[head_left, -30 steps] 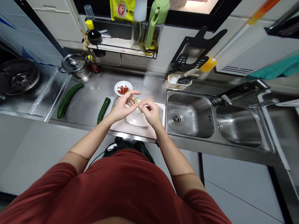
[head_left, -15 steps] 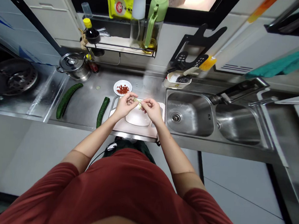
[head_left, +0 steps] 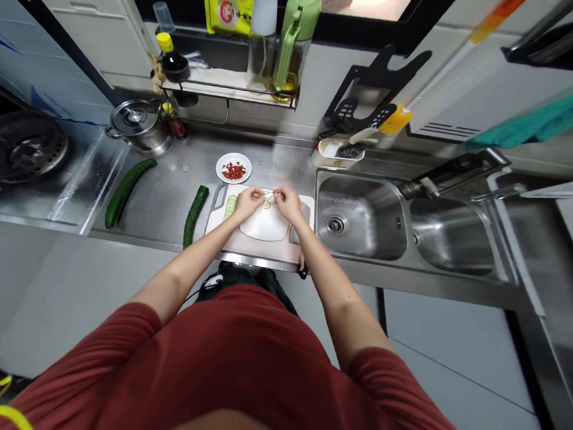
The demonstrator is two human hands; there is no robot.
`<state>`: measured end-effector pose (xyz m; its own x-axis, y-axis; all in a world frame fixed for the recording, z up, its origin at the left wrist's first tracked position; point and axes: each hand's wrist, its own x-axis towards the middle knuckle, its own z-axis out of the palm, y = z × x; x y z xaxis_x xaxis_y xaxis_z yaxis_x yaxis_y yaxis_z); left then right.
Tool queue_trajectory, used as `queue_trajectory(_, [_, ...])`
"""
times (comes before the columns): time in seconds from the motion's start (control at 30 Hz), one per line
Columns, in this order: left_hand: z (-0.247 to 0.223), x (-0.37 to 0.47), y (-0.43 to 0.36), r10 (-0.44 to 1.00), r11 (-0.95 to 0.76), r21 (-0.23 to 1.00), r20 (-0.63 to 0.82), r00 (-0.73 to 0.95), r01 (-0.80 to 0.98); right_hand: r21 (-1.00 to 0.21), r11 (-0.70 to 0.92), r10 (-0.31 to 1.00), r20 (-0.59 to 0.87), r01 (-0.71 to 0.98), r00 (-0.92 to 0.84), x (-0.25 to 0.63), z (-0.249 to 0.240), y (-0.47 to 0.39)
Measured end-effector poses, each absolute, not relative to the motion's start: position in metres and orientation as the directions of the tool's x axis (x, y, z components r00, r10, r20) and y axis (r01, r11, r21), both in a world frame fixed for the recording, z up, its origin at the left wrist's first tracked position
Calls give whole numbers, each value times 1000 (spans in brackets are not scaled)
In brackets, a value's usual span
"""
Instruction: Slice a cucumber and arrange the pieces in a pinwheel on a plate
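Observation:
Over the cutting board (head_left: pixel 263 246), my left hand (head_left: pixel 248 203) and my right hand (head_left: pixel 288 205) face each other with fingertips pinched. A thin pale-green cucumber slice (head_left: pixel 269 196) appears to stretch between them, though it is small and partly covered by the fingers. Just beneath it shows a round cucumber slice (head_left: pixel 267 205). Beside my left hand, a row of overlapping cucumber slices (head_left: pixel 230 206) lies on the board's left part. A cut length of cucumber (head_left: pixel 196 214) rests on the steel counter left of the board.
A white plate (head_left: pixel 233 178) of chopped red pieces stands behind the board. Farther left lie a whole cucumber (head_left: pixel 129 191) and a lidded steel pot (head_left: pixel 141 127). To the right is a double sink (head_left: pixel 361 215). A shelf (head_left: pixel 227 91) with bottles hangs above the counter.
My left hand has shifted right and turned, uncovering the row of slices on the board. Both hands have closed in to pinches, and a round slice shows below them. The view moved slightly.

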<state>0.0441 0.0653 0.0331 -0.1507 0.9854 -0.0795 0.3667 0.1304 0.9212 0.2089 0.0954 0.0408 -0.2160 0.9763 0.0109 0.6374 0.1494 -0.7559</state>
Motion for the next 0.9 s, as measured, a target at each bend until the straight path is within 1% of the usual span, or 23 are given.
queue_trajectory(0.1, [20,44,69,978,198,827,-128,-167,525,-706,146,974,-18,693,-224,206,26,100])
queue_trajectory(0.17, [16,45,71,971,236,763,-162,-175,601,-669,131,973,-56,732,-225,204,19,102])
queue_trajectory(0.27, [16,47,73,962,274,687,-206,-181,673,-609,112,971,-100,786,-216,201,12,103])
queue_trajectory(0.47, [20,54,77,949,304,549,-245,-198,779,-527,124,966,-131,841,-225,197,7,104])
queue_trajectory(0.77, [21,61,81,947,297,437,-249,-203,849,-434,178,953,-146,883,-264,194,13,102])
queue_trajectory(0.9, [20,61,82,958,262,425,-222,-181,866,-396,186,952,-155,899,-265,194,13,102])
